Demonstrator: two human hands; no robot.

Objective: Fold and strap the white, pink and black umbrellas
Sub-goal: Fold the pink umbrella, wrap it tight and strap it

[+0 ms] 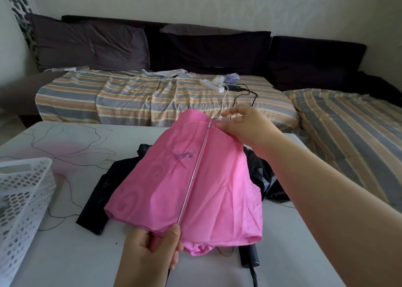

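Head view, near to far
Left hand (152, 249): fingers curled round the near end of the pink umbrella (195, 188), where its metal rib (193, 178) runs into the grip.
Pink umbrella: one, held above the surface (71, 254), canopy loose and unstrapped.
Black umbrella (97, 199): one, lying on the surface under the pink one, its handle (249, 256) near the front edge.
White umbrella: none that I can make out.
Basket (21, 199): one, white, at the left.
Right hand (243, 127): fingers pinching the canopy's far edge by the rib tip.
Risk: slack fabric may bunch unevenly if the far pinch slips; the thin rib could bend under a hard pull.
Bed (152, 99): one power strip (212, 85) with cables.
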